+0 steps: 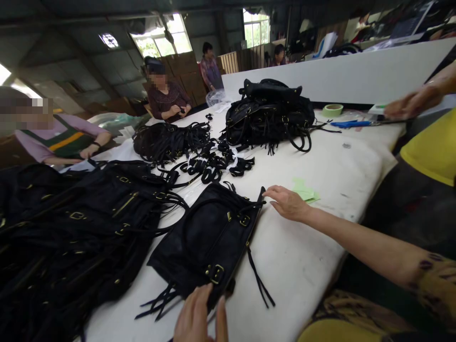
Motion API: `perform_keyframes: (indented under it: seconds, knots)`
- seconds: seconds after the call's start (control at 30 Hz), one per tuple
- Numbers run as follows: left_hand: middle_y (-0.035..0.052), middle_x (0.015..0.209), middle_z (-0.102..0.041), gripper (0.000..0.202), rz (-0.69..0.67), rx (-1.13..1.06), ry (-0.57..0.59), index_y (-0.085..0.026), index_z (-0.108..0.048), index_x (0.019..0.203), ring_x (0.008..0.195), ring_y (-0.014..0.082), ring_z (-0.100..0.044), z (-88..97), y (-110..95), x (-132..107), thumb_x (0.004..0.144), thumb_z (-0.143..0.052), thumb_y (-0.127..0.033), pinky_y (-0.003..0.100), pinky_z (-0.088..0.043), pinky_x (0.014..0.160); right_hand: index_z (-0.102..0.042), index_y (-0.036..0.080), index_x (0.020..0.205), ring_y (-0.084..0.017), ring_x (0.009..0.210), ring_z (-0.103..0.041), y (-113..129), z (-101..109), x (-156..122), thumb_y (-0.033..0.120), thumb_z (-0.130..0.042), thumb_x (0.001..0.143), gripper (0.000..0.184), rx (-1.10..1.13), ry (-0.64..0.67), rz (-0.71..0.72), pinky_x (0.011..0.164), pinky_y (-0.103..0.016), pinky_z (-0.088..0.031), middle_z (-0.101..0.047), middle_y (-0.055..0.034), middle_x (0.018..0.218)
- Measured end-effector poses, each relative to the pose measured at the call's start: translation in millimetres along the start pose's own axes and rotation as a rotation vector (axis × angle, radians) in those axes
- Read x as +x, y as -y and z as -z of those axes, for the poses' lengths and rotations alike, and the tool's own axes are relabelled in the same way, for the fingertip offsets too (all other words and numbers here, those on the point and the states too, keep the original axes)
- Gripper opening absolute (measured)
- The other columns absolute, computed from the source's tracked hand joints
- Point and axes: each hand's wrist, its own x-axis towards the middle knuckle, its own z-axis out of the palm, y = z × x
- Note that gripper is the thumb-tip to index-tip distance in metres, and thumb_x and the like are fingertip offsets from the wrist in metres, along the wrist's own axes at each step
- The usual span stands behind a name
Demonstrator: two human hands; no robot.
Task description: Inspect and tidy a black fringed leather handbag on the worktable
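A black leather handbag [210, 237] with brass buckles lies flat on the white table [302, 266] in front of me. My left hand [199, 316] rests at its near corner, fingers stretched out and touching the bag by a buckle. My right hand [288, 202] reaches across to the bag's far corner, fingers extended flat, fingertips at its edge beside the strap.
A heap of black bags [71, 228] fills the left. Black straps [213, 164] and more bags [270, 114] lie further back. Green paper slips [305, 192], tape roll [333, 109], blue scissors [351, 124] and another person's hand [413, 102] are at right. Several people sit at the far left.
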Motion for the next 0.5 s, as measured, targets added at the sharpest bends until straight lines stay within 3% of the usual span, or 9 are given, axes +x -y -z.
perform_keyframes:
  seconds: [0.07, 0.17, 0.27, 0.33, 0.4, 0.5]
  knots:
    - [0.0104, 0.107, -0.064, 0.029, -0.121, -0.021, 0.089, -0.015, -0.056, 0.114, 0.104, 0.0243, -0.059, -20.6, -8, 8, 0.089, -0.056, -0.029, 0.036, -0.049, 0.088, -0.052, 0.019, 0.130, -0.027, 0.123, -0.042, -10, -2, 16, 0.006, -0.052, 0.084, 0.048, 0.002, 0.039, 0.041, 0.099, -0.039, -0.037, -0.046, -0.0116, 0.137]
    - [0.0106, 0.118, -0.062, 0.033, -0.183, 0.081, 0.183, -0.016, -0.056, 0.118, 0.115, 0.0281, -0.053, -52.5, -10, 14, 0.087, -0.057, -0.028, 0.041, -0.046, 0.093, -0.063, 0.022, 0.117, -0.030, 0.126, -0.040, -16, -3, 40, 0.004, -0.056, 0.081, 0.040, 0.013, 0.153, 0.112, 0.102, -0.043, -0.034, -0.049, -0.0102, 0.137]
    - [0.0097, 0.122, -0.061, 0.036, -0.235, 0.176, 0.182, -0.016, -0.055, 0.123, 0.118, 0.0273, -0.052, -70.2, 5, 13, 0.087, -0.054, -0.022, 0.042, -0.042, 0.097, -0.071, 0.020, 0.092, -0.028, 0.109, -0.054, -20, 8, 56, 0.008, -0.065, 0.077, 0.021, 0.059, 0.319, 0.154, 0.093, -0.037, -0.039, -0.066, -0.0082, 0.106]
    - [0.0093, 0.123, -0.061, 0.039, -0.249, 0.180, 0.155, -0.016, -0.053, 0.125, 0.116, 0.0254, -0.054, -71.6, 18, 10, 0.086, -0.052, -0.020, 0.041, -0.041, 0.098, -0.070, 0.020, 0.087, -0.021, 0.086, -0.061, -21, 23, 59, 0.012, -0.069, 0.075, 0.014, 0.123, 0.440, 0.160, 0.077, -0.028, -0.044, -0.068, -0.0035, 0.083]
    - [0.0095, 0.123, -0.061, 0.040, -0.208, 0.146, 0.169, -0.017, -0.053, 0.124, 0.115, 0.0253, -0.055, -66.8, 24, 9, 0.084, -0.052, -0.022, 0.042, -0.043, 0.097, -0.070, 0.020, 0.089, -0.015, 0.070, -0.059, -19, 39, 55, 0.018, -0.068, 0.078, 0.011, 0.212, 0.534, 0.170, 0.062, -0.021, -0.041, -0.066, 0.0002, 0.075]
    - [0.0089, 0.117, -0.063, 0.036, -0.107, 0.039, 0.230, -0.019, -0.054, 0.119, 0.112, 0.0255, -0.056, -55.8, 7, 17, 0.084, -0.055, -0.026, 0.044, -0.047, 0.094, -0.067, 0.017, 0.092, -0.011, 0.068, -0.055, -7, 57, 44, 0.023, -0.059, 0.086, 0.012, 0.323, 0.583, 0.199, 0.057, -0.018, -0.038, -0.064, 0.0016, 0.076]
